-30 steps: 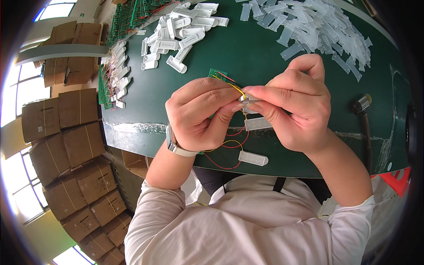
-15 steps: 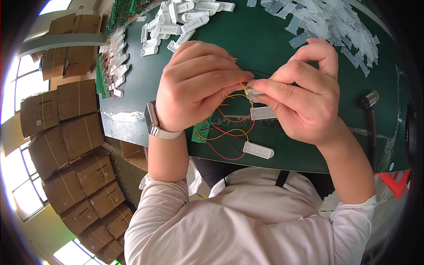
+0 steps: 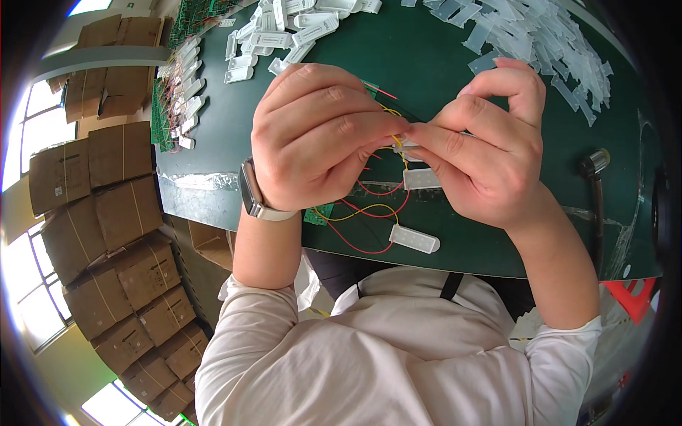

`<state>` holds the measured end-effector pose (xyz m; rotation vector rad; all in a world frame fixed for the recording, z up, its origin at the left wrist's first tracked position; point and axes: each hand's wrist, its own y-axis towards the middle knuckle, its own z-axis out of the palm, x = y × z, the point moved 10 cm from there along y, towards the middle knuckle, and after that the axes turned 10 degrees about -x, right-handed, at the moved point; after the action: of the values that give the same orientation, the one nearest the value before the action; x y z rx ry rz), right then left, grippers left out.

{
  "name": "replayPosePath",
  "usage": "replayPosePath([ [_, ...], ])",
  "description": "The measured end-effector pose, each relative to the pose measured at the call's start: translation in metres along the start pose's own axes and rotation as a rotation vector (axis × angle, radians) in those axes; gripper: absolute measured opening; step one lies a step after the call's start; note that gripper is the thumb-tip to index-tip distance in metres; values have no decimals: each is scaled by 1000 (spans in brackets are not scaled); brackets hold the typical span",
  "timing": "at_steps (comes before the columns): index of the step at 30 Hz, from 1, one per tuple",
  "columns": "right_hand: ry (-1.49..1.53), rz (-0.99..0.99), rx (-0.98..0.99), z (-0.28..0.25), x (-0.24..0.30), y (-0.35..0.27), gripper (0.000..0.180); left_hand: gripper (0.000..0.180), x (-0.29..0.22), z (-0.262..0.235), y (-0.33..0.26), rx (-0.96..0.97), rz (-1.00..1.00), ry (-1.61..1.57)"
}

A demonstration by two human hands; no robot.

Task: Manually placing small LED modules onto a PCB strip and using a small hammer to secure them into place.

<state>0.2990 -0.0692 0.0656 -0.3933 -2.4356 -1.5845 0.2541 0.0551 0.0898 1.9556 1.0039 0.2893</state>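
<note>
My left hand (image 3: pixel 312 135), with a watch on its wrist, pinches a thin yellow wire (image 3: pixel 389 110) between thumb and forefinger. My right hand (image 3: pixel 490 149) is closed on a small white plastic case (image 3: pixel 406 145), mostly hidden by the fingers. The fingertips of both hands meet at this case. Just below lies a second white case (image 3: pixel 422 179), partly behind the right hand. A third white case (image 3: pixel 415 239) rests near the table's front edge, joined by red and yellow wires to a green circuit board (image 3: pixel 317 214) partly under my left hand.
White plastic housings (image 3: pixel 284 35) are heaped at the back left of the green table (image 3: pixel 398 57). Thin translucent strips (image 3: pixel 540 42) form a pile at the back right. Wired boards (image 3: pixel 188 92) line the left edge. A dark handled tool (image 3: pixel 597 192) lies right; cartons (image 3: pixel 117 163) stand beyond.
My left hand has shifted slightly, and a red wire end and a green board corner now show above its fingers. The yellow wire is bent differently at the fingertips. The right hand keeps its grip.
</note>
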Motion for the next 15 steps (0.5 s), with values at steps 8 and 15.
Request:
replayPosePath([
  [8,-10,16,15,4,-1,0,19,23,3,-2,-3,-126,0,13],
  [15,-1,52,8,7,-3,-1,21,14,5,-1,-1,-100,-42,-26],
])
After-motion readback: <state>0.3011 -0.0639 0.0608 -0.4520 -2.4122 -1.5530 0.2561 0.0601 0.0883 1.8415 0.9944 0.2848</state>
